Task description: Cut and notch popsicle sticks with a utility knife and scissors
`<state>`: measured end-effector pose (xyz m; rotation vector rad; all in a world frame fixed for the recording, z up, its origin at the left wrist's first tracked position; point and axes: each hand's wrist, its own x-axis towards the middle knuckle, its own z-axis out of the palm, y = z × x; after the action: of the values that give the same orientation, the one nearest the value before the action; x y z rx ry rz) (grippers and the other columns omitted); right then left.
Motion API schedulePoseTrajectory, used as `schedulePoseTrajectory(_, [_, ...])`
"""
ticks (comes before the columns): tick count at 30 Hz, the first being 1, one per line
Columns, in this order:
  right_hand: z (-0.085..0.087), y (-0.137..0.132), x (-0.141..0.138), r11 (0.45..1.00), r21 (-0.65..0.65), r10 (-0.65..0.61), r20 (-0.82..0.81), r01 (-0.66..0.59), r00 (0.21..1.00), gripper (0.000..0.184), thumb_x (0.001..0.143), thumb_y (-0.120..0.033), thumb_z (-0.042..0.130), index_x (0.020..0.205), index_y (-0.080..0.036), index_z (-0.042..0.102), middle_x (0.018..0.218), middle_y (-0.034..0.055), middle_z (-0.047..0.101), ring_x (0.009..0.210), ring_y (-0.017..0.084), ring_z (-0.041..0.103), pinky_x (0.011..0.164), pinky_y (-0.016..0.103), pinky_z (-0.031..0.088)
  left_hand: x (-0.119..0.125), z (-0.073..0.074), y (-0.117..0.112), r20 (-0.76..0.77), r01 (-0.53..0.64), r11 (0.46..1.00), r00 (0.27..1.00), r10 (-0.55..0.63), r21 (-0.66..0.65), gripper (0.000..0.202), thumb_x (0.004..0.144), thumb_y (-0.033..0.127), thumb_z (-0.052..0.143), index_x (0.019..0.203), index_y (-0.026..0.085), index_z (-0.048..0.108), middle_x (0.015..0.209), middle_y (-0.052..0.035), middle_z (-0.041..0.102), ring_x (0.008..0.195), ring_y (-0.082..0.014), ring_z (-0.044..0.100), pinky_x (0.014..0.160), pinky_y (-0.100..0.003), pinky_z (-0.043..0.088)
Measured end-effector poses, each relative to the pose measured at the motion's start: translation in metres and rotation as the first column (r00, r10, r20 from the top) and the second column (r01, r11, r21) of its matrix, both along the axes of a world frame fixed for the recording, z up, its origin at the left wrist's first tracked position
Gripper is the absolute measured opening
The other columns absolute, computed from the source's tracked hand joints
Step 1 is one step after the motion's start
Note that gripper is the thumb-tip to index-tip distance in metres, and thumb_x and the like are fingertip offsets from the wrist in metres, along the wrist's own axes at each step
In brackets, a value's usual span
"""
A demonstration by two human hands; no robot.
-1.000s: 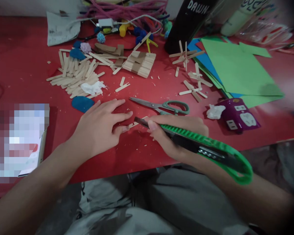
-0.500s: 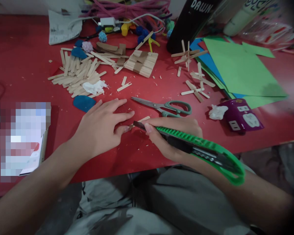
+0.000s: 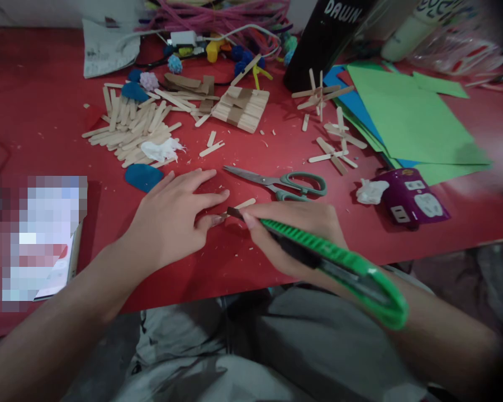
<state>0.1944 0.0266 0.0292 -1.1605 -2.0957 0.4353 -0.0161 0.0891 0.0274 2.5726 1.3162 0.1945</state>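
Ribbed green cutter (image 3: 324,245), thin wooden stick (image 3: 247,204), red tabletop (image 3: 46,123)

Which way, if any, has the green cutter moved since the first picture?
Yes: measured against the scissors, the green cutter has shifted leftward and slightly down the picture, its rear end most.

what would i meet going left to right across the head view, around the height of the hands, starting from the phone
Phone → left hand → right hand → crumpled white piece → purple item.
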Motion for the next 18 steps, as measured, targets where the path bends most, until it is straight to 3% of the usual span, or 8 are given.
schedulePoseTrajectory(5, [0.0031, 0.0006, 0.0013, 0.999, 0.048, -0.02, 0.027, 0.019, 0.999, 0.015, 0.092, -0.013, 0.059, 0.088, -0.025, 0.067, 0.08, -0.0002, 0.075, 0.064, 0.012, 0.068, 0.065, 0.024, 0.055, -0.0004, 0.0006, -0.0003, 0.001, 0.001, 1.0, 1.0, -0.001, -0.007, 0.041, 0.091, 0.026, 0.056, 0.129, 0.03, 0.072, 0.158, -0.0038, 0.051, 0.141, -0.0321, 0.052, 0.121, -0.059, 0.037])
schedulePoseTrajectory(10, [0.0074, 0.0025, 0.0023, 0.967, -0.015, -0.255, -0.128, 0.255, 0.959, 0.013, 0.096, -0.022, 0.061, 0.087, -0.023, 0.071, 0.069, -0.0007, 0.073, 0.057, 0.012, 0.067, 0.06, 0.024, 0.054, -0.0002, 0.0017, -0.0008, 0.007, 0.002, 1.0, 1.0, -0.002, -0.016, 0.04, 0.092, 0.025, 0.058, 0.129, 0.03, 0.072, 0.158, -0.005, 0.051, 0.141, -0.033, 0.052, 0.12, -0.06, 0.037])
schedulePoseTrajectory(18, [0.0065, 0.0052, 0.002, 0.983, -0.112, -0.156, -0.114, 0.143, 0.981, 0.013, 0.095, -0.021, 0.064, 0.088, -0.021, 0.075, 0.078, -0.0009, 0.078, 0.057, 0.009, 0.069, 0.06, 0.018, 0.054, -0.0018, -0.0003, 0.0012, 0.033, 0.03, 1.0, 0.999, -0.03, 0.0, 0.036, 0.093, 0.029, 0.06, 0.127, 0.028, 0.073, 0.156, -0.0074, 0.052, 0.141, -0.033, 0.052, 0.121, -0.059, 0.035])
